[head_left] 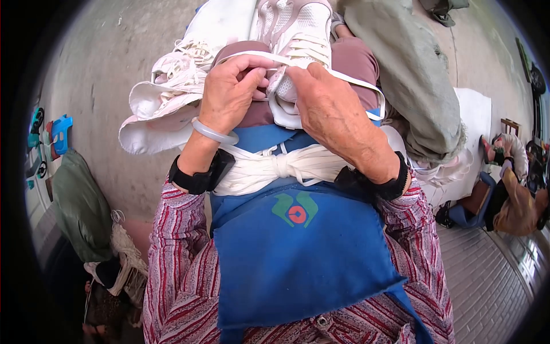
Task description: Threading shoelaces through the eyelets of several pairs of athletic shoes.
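Observation:
A white sneaker upper (pixel 309 49) with mauve trim lies on my lap, its toe end away from me. A flat white shoelace (pixel 355 80) crosses its opening and loops out to the right. My left hand (pixel 232 92) is closed, thumb and forefinger pinching the lace at the left of the opening. My right hand (pixel 335 106) grips the upper near its tongue and top edge; its fingertips are partly hidden. A tied bundle of white laces (pixel 281 167) lies across my blue apron (pixel 298 258), just below the hands.
More white and pink shoe uppers (pixel 163 109) are piled at my left knee. At the right lie a grey-green cloth sack (pixel 401 74) and further uppers (pixel 444 169). A dark green sack (pixel 80 200) and hanging laces (pixel 126 246) are at lower left. Another person (pixel 518 198) sits at the far right.

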### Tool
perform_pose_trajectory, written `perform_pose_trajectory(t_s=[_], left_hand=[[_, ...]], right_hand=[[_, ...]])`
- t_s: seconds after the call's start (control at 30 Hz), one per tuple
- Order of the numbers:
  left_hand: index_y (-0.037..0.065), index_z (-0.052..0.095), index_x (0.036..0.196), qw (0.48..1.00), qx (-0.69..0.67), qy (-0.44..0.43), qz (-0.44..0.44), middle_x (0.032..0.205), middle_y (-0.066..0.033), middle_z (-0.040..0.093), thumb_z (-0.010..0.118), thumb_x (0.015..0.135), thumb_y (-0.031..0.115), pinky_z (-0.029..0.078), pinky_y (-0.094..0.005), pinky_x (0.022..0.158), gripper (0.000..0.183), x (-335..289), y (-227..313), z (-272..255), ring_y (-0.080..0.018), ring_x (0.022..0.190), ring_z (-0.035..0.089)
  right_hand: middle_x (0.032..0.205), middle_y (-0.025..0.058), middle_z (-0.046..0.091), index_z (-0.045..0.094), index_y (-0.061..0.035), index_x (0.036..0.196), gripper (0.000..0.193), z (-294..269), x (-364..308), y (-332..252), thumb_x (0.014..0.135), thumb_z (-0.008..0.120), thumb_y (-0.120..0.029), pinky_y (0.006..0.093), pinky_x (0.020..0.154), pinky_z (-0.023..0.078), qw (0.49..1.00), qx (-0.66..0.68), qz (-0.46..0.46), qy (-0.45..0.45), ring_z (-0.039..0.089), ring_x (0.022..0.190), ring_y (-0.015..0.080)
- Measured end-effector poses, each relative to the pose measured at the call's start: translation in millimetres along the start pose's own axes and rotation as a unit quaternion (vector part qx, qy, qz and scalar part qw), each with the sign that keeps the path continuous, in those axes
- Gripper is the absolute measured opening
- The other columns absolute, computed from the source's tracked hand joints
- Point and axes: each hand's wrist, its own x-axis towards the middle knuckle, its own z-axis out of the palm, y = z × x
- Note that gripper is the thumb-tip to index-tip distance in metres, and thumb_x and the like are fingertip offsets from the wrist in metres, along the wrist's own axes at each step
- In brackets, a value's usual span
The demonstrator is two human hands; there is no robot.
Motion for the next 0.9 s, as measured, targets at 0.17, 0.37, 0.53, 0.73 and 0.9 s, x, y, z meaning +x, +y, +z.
perform_pose_trajectory(t_s=[0.17, 0.37, 0.53, 0.73, 0.9], left_hand=[[0.001, 0.067, 0.101, 0.997, -0.078, 0.013, -0.02, 0.085, -0.0025, 0.065, 0.061, 0.09, 0.006, 0.055, -0.0197, 0.062, 0.014, 6, 0, 2, -0.0067, 0.073, 0.062], [-0.001, 0.061, 0.101, 0.998, -0.054, -0.004, -0.006, 0.086, -0.0041, 0.065, 0.064, 0.089, 0.005, 0.055, -0.0208, 0.067, 0.014, 15, -5, -4, -0.0081, 0.077, 0.063], [0.0, 0.06, 0.096, 1.0, 0.021, -0.012, 0.003, 0.084, -0.0026, 0.064, 0.063, 0.087, 0.002, 0.054, -0.02, 0.068, 0.01, 20, 4, -5, -0.0071, 0.075, 0.061], [0.0, 0.059, 0.093, 0.985, 0.163, -0.026, 0.047, 0.082, -0.0018, 0.063, 0.062, 0.086, 0.001, 0.053, -0.0205, 0.07, 0.007, 24, 16, -3, -0.0072, 0.074, 0.061], [0.001, 0.061, 0.089, 0.991, 0.125, 0.012, 0.048, 0.078, -0.0026, 0.064, 0.065, 0.084, 0.004, 0.051, -0.0224, 0.067, 0.007, 22, 9, 3, -0.0078, 0.071, 0.06]], right_hand=[[0.09, 0.0187, 0.056, 0.059, -0.0002, 0.111, 0.026, -8, 3, 8, 0.085, 0.054, 0.001, 0.0401, 0.07, 0.048, 0.999, 0.029, 0.017, 0.025, 0.058, 0.08, 0.0358], [0.091, 0.0155, 0.06, 0.06, 0.0013, 0.111, 0.028, -31, -26, 28, 0.084, 0.051, 0.004, 0.0341, 0.067, 0.052, 0.977, 0.182, 0.097, 0.048, 0.065, 0.074, 0.0256], [0.091, 0.0089, 0.063, 0.062, 0.0001, 0.109, 0.024, -34, -47, 42, 0.087, 0.054, 0.003, 0.0264, 0.07, 0.053, 0.942, 0.248, 0.207, 0.088, 0.067, 0.081, 0.0145], [0.083, 0.0141, 0.063, 0.067, -0.001, 0.096, 0.014, -17, -38, 51, 0.084, 0.06, -0.003, 0.0355, 0.07, 0.05, 0.979, 0.119, 0.107, 0.128, 0.064, 0.078, 0.029], [0.085, 0.011, 0.064, 0.067, -0.0024, 0.1, 0.016, -15, -24, 55, 0.085, 0.063, -0.003, 0.0279, 0.069, 0.05, 0.99, 0.044, 0.045, 0.127, 0.062, 0.072, 0.0218]])
